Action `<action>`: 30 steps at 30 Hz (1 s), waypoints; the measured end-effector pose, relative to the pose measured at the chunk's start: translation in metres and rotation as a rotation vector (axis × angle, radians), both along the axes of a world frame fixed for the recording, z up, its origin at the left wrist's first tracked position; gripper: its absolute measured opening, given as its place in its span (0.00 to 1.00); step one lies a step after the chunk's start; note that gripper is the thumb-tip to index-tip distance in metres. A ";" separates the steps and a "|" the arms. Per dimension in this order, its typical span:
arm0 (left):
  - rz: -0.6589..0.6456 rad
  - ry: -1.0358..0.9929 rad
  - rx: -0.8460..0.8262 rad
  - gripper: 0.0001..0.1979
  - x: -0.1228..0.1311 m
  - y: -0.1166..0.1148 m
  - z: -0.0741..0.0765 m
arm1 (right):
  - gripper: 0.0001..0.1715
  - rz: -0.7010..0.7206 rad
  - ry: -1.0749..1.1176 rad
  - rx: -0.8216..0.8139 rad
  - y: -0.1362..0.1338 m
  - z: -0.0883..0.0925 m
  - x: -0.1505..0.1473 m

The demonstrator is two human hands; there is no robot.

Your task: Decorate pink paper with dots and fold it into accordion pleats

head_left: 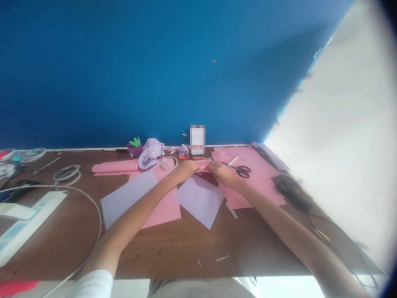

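Both my hands are together at the middle of the table, above a lilac paper sheet (pixel 201 198). Between them stretches a small piece of pink paper (pixel 204 165). My left hand (pixel 187 169) pinches its left end, and my right hand (pixel 221 171) pinches the right end. Scissors (pixel 243 171) with black handles lie just right of my right hand, on large pink paper sheets (pixel 257 184). A white pen-like stick (pixel 234 159) rests there too. Left of my left hand is a tape roll (pixel 169 163). Beyond the hands lies a red-orange cutter-like tool (pixel 191 157).
Crumpled lilac paper (pixel 151 151) and a dark purple paper piece with green leaves (pixel 135 145) are near the blue wall. A phone-like white screen (pixel 197 138) leans there. At left are a power strip (pixel 34 223) with its cable and more tape rolls (pixel 66 174). A dark device (pixel 293 192) sits right.
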State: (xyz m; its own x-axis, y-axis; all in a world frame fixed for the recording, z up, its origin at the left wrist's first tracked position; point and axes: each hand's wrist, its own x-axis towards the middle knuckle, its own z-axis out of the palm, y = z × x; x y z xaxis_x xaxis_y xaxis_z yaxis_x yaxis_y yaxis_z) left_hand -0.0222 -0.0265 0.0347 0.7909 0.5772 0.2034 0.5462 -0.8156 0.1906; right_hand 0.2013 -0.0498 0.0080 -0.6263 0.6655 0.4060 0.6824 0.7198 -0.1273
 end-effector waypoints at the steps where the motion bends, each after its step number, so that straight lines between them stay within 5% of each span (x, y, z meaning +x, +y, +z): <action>1: 0.005 -0.043 -0.035 0.14 0.000 0.000 0.003 | 0.14 -0.010 0.029 -0.020 -0.002 0.006 -0.001; 6: 0.053 -0.231 -0.298 0.13 -0.003 -0.008 0.030 | 0.14 -0.017 0.211 -0.197 -0.012 0.038 0.002; 10: 0.056 -0.344 -0.510 0.13 -0.009 -0.018 0.055 | 0.17 -0.004 0.454 -0.535 -0.020 0.060 0.005; 15: 0.065 -0.260 -0.690 0.14 -0.011 -0.011 0.046 | 0.20 -0.026 0.490 -0.876 -0.019 0.054 0.004; 22: 0.092 -0.070 -0.464 0.08 -0.001 -0.002 -0.001 | 0.09 0.001 0.197 -0.446 -0.001 0.009 0.003; 30: -0.018 -0.039 -0.286 0.07 0.006 -0.001 -0.013 | 0.11 0.121 0.124 -0.207 0.010 -0.016 0.005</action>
